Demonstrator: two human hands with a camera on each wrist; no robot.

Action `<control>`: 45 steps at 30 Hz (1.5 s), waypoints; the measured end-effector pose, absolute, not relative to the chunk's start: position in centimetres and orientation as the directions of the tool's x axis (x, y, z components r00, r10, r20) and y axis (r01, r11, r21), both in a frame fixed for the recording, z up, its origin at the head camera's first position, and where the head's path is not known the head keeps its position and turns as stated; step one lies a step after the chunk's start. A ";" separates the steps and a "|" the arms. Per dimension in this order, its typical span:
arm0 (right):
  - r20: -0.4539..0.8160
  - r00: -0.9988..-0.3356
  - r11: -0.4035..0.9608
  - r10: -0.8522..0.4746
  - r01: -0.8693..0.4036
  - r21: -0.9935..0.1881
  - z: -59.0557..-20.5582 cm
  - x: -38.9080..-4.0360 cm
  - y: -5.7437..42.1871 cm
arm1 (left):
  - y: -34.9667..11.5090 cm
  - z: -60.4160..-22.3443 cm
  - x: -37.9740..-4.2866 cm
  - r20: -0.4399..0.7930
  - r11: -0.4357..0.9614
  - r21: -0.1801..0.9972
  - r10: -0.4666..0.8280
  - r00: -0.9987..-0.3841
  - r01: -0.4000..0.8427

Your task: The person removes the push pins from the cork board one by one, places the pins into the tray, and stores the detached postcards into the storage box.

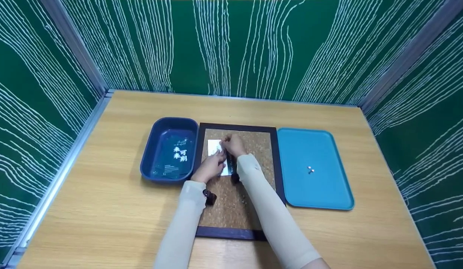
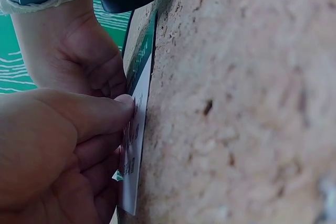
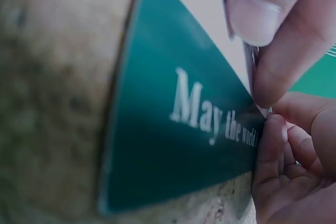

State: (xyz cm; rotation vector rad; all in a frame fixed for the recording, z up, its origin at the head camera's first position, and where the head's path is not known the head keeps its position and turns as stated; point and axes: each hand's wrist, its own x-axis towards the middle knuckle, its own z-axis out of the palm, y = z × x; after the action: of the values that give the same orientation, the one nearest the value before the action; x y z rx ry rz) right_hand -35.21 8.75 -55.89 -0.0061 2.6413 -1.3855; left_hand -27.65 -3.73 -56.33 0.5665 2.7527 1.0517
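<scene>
A white-and-green printed card [image 1: 215, 145] lies on a cork board [image 1: 250, 140] with a dark frame. My left hand [image 1: 209, 169] rests its fingers on the card, the thumb [image 2: 113, 111] lying along its face. My right hand [image 1: 234, 145] works at the card's upper part, fingertips bent together. In the right wrist view, its thumb [image 3: 257, 19] and a finger pinch a small shiny pin, mostly hidden between them. The left hand's fingertips [image 3: 270, 129] meet the right hand's there, close over the card. The green part of the card [image 3: 157, 129] carries white lettering.
Left of the board stands a dark blue bin [image 1: 151, 149] with a dark green printed card [image 1: 171, 158] inside. A light blue tray [image 1: 310, 145] lies against the board's right side, with a few small pins [image 1: 310, 170] on it. Green walls [image 1: 250, 45] enclose the table [image 1: 97, 160].
</scene>
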 end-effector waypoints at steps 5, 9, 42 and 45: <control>-0.137 -0.987 0.573 -0.084 0.064 -0.817 -55.8 -35.3 8.8 | -3.6 -56.2 -27.8 -0.010 0.688 0.665 0.399 -0.917 0.292; -0.141 -0.987 0.563 -0.077 0.074 -0.823 -55.7 -35.3 8.9 | -3.6 -56.2 -27.9 -0.011 0.681 0.674 0.397 -0.918 0.286; -0.222 -0.967 0.642 -0.121 0.095 -0.761 -55.6 -35.4 8.8 | -3.6 -56.3 -27.9 0.031 0.691 0.642 0.409 -0.912 0.332; -0.232 -0.966 0.635 -0.119 0.106 -0.765 -55.7 -35.4 8.8 | -3.6 -56.4 -27.8 0.037 0.689 0.643 0.408 -0.912 0.335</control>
State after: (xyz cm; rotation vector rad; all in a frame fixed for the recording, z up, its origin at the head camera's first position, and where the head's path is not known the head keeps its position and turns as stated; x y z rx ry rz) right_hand -35.35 8.78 -55.71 -0.0104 2.5973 -1.2405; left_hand -27.82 -3.64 -56.37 0.6146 2.7865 1.0280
